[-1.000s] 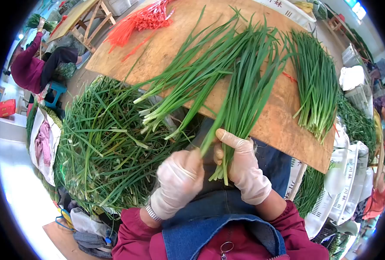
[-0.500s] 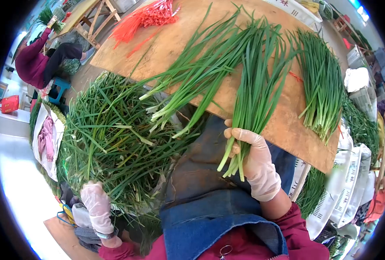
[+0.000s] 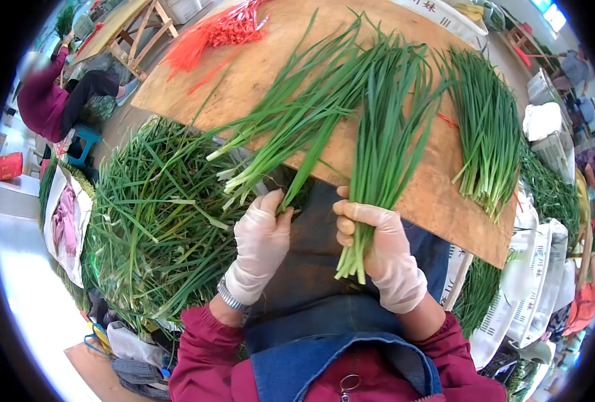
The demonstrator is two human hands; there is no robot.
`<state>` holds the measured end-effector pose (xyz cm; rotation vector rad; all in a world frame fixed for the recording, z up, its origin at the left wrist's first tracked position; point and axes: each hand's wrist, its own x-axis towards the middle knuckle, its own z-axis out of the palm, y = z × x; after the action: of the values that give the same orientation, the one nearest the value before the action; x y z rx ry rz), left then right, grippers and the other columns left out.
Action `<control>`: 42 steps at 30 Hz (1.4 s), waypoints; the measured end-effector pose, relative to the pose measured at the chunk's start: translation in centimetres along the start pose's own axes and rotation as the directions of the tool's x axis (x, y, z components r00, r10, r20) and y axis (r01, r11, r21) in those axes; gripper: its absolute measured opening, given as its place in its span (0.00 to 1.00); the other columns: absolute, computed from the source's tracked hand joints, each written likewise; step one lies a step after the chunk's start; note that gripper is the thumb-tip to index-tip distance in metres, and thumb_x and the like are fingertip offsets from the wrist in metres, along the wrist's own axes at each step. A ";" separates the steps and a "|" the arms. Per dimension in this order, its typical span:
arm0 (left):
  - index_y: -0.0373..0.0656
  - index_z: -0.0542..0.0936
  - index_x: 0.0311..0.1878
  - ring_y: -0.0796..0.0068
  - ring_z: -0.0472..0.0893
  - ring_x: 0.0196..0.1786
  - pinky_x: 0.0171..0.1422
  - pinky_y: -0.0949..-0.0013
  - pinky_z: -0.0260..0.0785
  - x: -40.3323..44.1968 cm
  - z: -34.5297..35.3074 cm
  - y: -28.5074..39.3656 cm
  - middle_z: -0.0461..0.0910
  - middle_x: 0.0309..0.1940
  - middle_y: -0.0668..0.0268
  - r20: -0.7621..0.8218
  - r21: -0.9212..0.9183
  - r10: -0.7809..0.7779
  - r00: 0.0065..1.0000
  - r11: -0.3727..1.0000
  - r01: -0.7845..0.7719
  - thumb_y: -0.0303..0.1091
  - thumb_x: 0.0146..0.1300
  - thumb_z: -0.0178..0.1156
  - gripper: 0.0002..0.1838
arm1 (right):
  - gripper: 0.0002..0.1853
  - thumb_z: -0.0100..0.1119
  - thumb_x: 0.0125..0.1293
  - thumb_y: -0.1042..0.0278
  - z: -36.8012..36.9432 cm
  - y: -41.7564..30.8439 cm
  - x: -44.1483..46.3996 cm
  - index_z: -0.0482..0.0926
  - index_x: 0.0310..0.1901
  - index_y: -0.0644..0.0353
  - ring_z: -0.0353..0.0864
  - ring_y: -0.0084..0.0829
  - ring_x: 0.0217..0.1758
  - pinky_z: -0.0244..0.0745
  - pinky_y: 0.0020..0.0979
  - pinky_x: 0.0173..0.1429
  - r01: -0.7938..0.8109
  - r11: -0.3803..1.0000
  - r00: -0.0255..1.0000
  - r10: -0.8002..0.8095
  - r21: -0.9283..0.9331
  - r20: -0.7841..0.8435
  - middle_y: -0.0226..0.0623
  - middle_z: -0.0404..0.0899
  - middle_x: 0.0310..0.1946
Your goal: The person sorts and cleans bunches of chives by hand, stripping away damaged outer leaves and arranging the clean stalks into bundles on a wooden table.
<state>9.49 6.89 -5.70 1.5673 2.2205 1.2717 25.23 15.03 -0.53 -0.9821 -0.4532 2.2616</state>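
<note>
My right hand (image 3: pixel 384 248), in a thin whitish glove, is closed around the pale stem ends of a bunch of garlic chives (image 3: pixel 384 147), whose leaves lie over the board. My left hand (image 3: pixel 258 238), gloved too, pinches the lower end of a garlic chive stalk (image 3: pixel 303 179) at the board's near edge. Above it, loose garlic chives (image 3: pixel 291 124) spread across the wooden board (image 3: pixel 445 201), their pale ends hanging over the edge. Another thick bunch (image 3: pixel 485 127) rests at the right, with bits of red tie beside it.
A big heap of chive leaves (image 3: pixel 157 221) stands left of my lap. Red ties (image 3: pixel 210 37) lie on the board's far left. White printed crates (image 3: pixel 532 281) stand at the right. A person (image 3: pixel 46 100) sits at the upper left near a wooden table (image 3: pixel 110 30).
My left hand has come up from the leaf heap to the board's edge and now grips a stalk. My right hand keeps the bunch and has shifted slightly left.
</note>
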 end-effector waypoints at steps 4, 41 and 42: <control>0.36 0.79 0.40 0.71 0.78 0.31 0.36 0.72 0.70 -1.1 -1.0 2.4 0.78 0.30 0.61 0.093 -0.444 -0.232 0.968 0.861 0.249 0.21 0.52 0.63 0.10 | 0.14 0.63 0.53 0.75 1.2 1.3 0.1 0.75 0.41 0.68 0.72 0.24 0.19 0.67 0.25 0.23 0.090 0.974 0.987 -0.115 -0.207 -0.113 0.36 0.76 0.23; 0.36 0.79 0.41 0.56 0.77 0.36 0.39 0.63 0.69 3.5 -5.7 0.7 0.79 0.32 0.57 0.051 0.414 0.198 0.979 0.888 -0.201 0.25 0.50 0.63 0.13 | 0.14 0.57 0.54 0.80 0.2 0.2 0.1 0.73 0.44 0.68 0.71 0.25 0.22 0.64 0.26 0.25 -0.027 0.985 0.998 0.016 0.170 0.067 0.37 0.75 0.27; 0.34 0.79 0.39 0.66 0.77 0.28 0.33 0.69 0.68 3.1 -5.8 1.0 0.79 0.26 0.62 -0.007 0.277 0.184 0.983 0.945 -0.175 0.24 0.53 0.61 0.10 | 0.14 0.59 0.55 0.79 0.5 0.3 0.1 0.73 0.44 0.67 0.70 0.24 0.21 0.64 0.25 0.25 -0.014 0.989 0.999 0.006 0.150 0.054 0.35 0.74 0.25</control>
<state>5.64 6.42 -0.29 1.8988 2.4089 1.0711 24.68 14.87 -0.35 -0.8514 -0.2950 2.2983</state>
